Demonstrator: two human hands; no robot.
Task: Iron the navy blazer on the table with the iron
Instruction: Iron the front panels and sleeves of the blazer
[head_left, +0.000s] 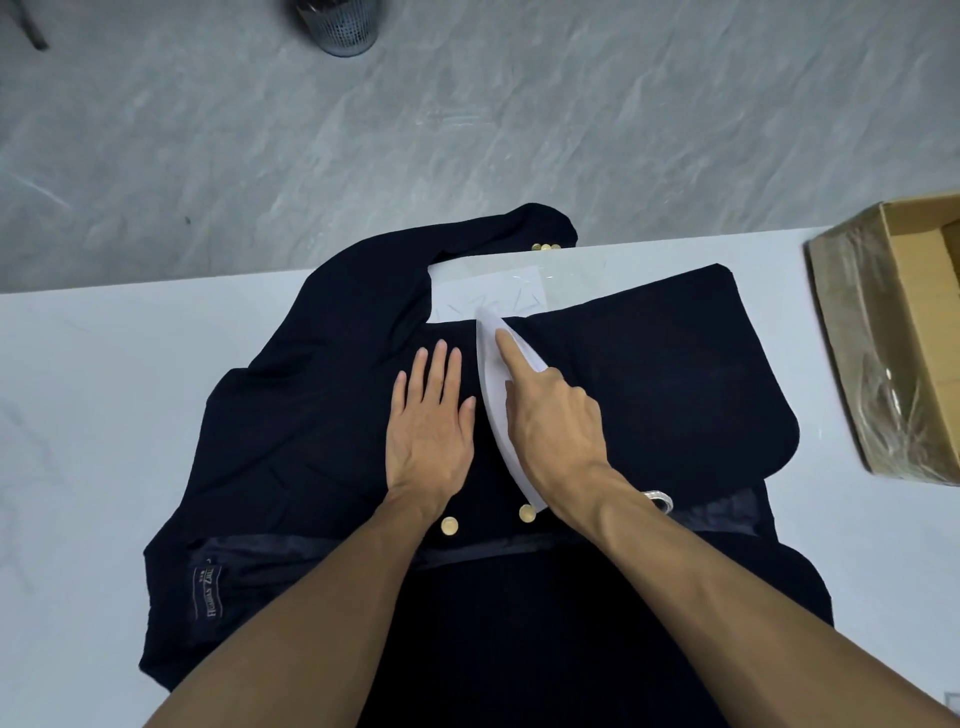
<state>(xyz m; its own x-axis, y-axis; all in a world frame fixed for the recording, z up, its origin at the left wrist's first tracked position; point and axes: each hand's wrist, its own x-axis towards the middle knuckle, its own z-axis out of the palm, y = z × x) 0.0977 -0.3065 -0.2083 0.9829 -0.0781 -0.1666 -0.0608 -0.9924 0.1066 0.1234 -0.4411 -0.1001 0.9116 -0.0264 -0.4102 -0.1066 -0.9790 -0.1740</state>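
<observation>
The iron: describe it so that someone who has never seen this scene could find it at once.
On the white table lies a navy blazer. At its middle, under the right hand, sits the iron, tip pointing away. It is the only white, pointed shape on the dark cloth, beside the flat left hand.

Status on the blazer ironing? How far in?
Done: navy blazer lies spread on the table. In hand: right hand holds the iron on the front panel, left hand presses the fabric flat beside it. Left: sleeve draped over the far edge looks untouched; pressed areas so far, cannot tell.
</observation>
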